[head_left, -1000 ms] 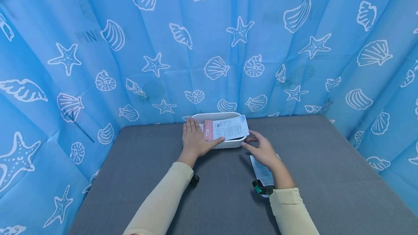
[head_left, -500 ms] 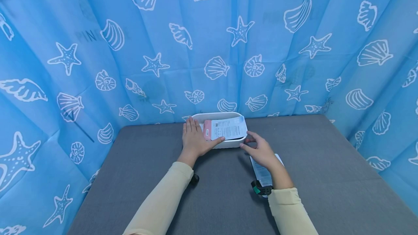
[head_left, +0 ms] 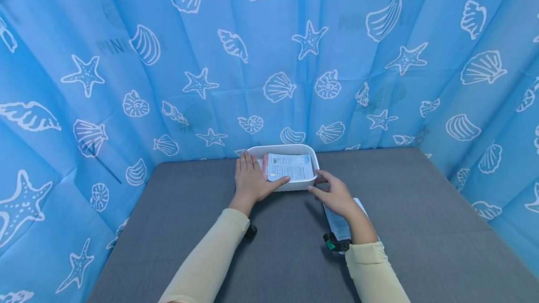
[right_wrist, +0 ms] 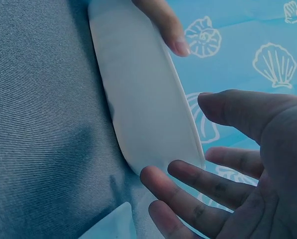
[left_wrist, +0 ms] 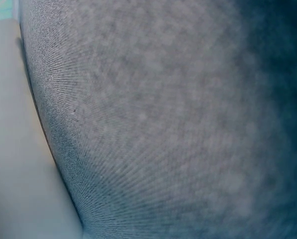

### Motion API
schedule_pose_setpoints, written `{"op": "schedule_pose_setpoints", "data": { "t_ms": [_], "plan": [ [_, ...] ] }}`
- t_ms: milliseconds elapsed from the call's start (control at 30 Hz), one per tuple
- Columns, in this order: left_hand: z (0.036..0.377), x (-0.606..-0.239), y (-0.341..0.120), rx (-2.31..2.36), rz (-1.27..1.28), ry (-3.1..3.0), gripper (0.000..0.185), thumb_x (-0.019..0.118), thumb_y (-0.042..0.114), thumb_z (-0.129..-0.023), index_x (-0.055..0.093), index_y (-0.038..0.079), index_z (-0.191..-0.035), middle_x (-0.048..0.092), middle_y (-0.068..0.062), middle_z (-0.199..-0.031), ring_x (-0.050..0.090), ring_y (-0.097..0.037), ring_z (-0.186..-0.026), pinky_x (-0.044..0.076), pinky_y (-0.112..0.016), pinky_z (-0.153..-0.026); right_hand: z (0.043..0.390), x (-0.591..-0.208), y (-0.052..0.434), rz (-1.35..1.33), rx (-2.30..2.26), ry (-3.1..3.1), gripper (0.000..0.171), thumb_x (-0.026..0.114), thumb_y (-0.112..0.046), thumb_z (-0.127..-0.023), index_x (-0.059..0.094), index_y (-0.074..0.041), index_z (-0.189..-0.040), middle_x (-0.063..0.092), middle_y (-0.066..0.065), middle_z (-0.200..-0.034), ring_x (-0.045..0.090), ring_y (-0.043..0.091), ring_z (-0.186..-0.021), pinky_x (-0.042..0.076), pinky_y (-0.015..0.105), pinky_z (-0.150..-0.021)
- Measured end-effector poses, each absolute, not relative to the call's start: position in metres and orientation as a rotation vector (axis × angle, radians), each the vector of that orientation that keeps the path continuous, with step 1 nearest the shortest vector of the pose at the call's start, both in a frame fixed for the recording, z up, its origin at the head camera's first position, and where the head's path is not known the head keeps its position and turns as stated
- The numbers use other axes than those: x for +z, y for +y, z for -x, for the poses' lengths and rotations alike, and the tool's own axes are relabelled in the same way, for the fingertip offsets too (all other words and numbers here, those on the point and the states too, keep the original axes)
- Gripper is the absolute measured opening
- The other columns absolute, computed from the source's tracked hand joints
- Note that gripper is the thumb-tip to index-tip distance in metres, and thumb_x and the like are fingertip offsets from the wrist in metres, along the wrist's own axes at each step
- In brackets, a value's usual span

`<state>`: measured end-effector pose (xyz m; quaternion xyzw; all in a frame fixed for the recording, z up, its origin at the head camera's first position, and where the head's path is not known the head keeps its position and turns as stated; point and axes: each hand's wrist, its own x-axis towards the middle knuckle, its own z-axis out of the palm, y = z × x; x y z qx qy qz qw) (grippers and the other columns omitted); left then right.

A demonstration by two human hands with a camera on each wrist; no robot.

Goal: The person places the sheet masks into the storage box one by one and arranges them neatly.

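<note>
A white oblong box (head_left: pixel 300 185) stands at the table's back edge in the head view. Inside it lies a flat white-and-pale-blue printed sachet (head_left: pixel 290 166), with a pink strip of packaging (head_left: pixel 265 166) showing at its left. My left hand (head_left: pixel 249 180) rests on the box's left end, fingers straight and thumb stretched along the front rim. At the right end is my right hand (head_left: pixel 337 196), its fingers spread close to the box wall; the right wrist view shows nothing in its palm. The left wrist view holds mostly grey cloth and a pale surface.
Another pale flat sachet (head_left: pixel 337 224) lies on the grey table (head_left: pixel 286 256), partly covered by my right forearm. A blue shell-patterned curtain (head_left: pixel 236 60) hangs right behind the box. Black bands sit at both wrists.
The printed sachet has dropped lower into the box and shifted left; its right end no longer overhangs the rim. My right hand has moved slightly left. The left hand stays put.
</note>
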<state>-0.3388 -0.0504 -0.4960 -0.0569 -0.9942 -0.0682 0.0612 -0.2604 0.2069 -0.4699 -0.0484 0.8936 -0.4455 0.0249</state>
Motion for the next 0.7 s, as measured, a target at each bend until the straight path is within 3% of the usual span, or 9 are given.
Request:
{"op": "schedule_pose_setpoints", "data": {
  "t_ms": [167,433,700],
  "plan": [
    [0.338,-0.495,-0.049,-0.213,0.176,-3.017,0.146,0.038,0.106,-0.073,0.017,-0.002,-0.168,0.006,-0.023,-0.178,0.006,-0.04,-0.167,0.007,-0.053,-0.135,0.259,-0.466,0.213,0.143,-1.39,2.753,0.068,0.065,-0.033,-0.106,0.039,-0.003,-0.162,0.058,0.027,-0.149,0.067,0.043,-0.122,0.059,0.052,-0.094],
    [0.333,-0.493,-0.049,-0.22,0.173,-3.021,0.144,0.038,0.105,-0.074,0.018,-0.002,-0.168,0.007,-0.023,-0.178,0.007,-0.04,-0.167,0.008,-0.052,-0.135,0.255,-0.459,0.233,0.112,-1.395,2.75,0.061,0.062,-0.037,-0.108,0.048,-0.004,-0.157,0.059,0.027,-0.148,0.061,0.049,-0.133,0.055,0.059,-0.103],
    [0.335,-0.491,-0.05,-0.223,0.19,-3.005,0.142,0.038,0.104,-0.075,0.018,-0.002,-0.168,0.009,-0.024,-0.178,0.008,-0.041,-0.167,0.009,-0.053,-0.135,0.251,-0.448,0.244,0.128,-1.39,2.797,0.057,0.06,-0.039,-0.109,0.053,-0.003,-0.153,0.062,0.026,-0.144,0.064,0.047,-0.13,0.056,0.059,-0.102]
  ]
}}
